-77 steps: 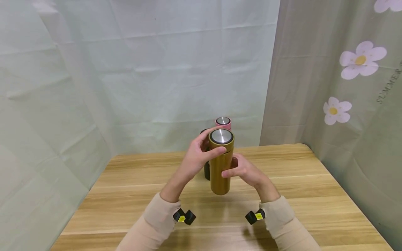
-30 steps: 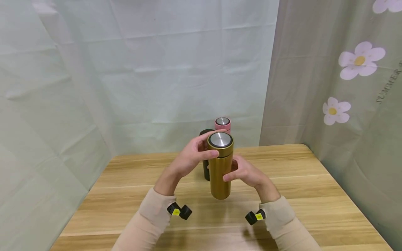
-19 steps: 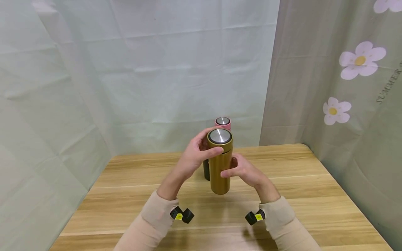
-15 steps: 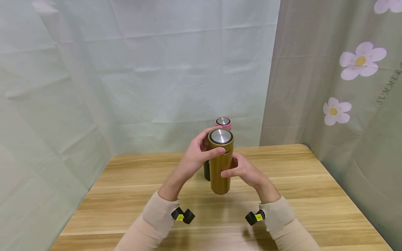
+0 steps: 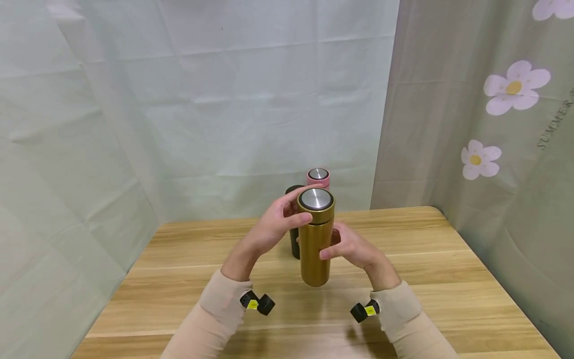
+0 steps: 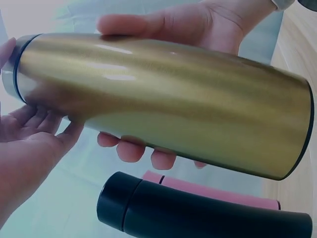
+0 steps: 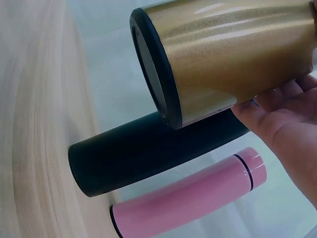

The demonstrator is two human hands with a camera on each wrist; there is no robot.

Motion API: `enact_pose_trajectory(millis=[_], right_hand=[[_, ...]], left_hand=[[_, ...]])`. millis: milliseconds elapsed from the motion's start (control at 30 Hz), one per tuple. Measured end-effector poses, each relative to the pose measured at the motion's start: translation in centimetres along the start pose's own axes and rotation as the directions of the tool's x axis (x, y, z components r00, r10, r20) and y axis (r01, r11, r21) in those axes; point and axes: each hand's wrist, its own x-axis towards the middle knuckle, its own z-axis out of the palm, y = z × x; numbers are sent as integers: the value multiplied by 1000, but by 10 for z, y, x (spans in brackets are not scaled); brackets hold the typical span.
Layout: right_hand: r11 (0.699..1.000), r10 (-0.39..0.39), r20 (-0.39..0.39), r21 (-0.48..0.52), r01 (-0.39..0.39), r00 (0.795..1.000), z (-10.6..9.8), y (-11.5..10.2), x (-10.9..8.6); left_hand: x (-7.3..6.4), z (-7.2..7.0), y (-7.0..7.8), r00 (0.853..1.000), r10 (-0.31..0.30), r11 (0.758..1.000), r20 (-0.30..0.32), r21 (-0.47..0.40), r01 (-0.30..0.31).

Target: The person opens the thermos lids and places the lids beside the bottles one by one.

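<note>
A gold thermos flask [image 5: 315, 254] with a brushed-steel top [image 5: 316, 198] is held upright in the air, its black-rimmed base [image 7: 153, 69] visible in the right wrist view. My left hand [image 5: 274, 224] grips it at the lid, thumb on the near side and fingers reaching round behind. Lower down, my right hand [image 5: 352, 245] holds the body from the right, with its thumb across the front. The right fingertips [image 6: 130, 150] show beyond the flask in the left wrist view.
Behind the gold flask, a black flask [image 7: 148, 153] and a pink flask [image 7: 188, 198] stand on the wooden table [image 5: 188, 279]. A pale cloth [image 5: 251, 109] hangs behind the table, with a flower-print curtain [image 5: 475, 194] on the right. Each wrist wears a small black camera.
Since half a second ago the left hand has turned at the lid, its thumb sliding left, and the flask sits slightly lower. A similar pose showed one second ago. The right hand has barely shifted.
</note>
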Motion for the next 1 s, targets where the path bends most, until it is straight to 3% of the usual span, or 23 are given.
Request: enact_pose_trajectory(millis=[333,433,700,900,1000], right_hand=[[994,18,-102,-108,-29,995,-1,1,2],[993,21,-115,-115,-34,993,-2,2,3],[995,15,-108,-92,-25,994,-2,2,3],[999,-10,-35,-37,9,999,-2,1,3],[1000,-13,-2,-10,13,1000,-1,0,1]], left_hand=[[2,9,0,991,7,999,-137,-37,-12],[3,11,0,989,10,999,-148,-44,-17],[2,4,4,998,20,1000,-65,24,-18],[3,0,6,999,37,999,38,26,-38],[2,-1,6,998,21,1000,54,15,-22]])
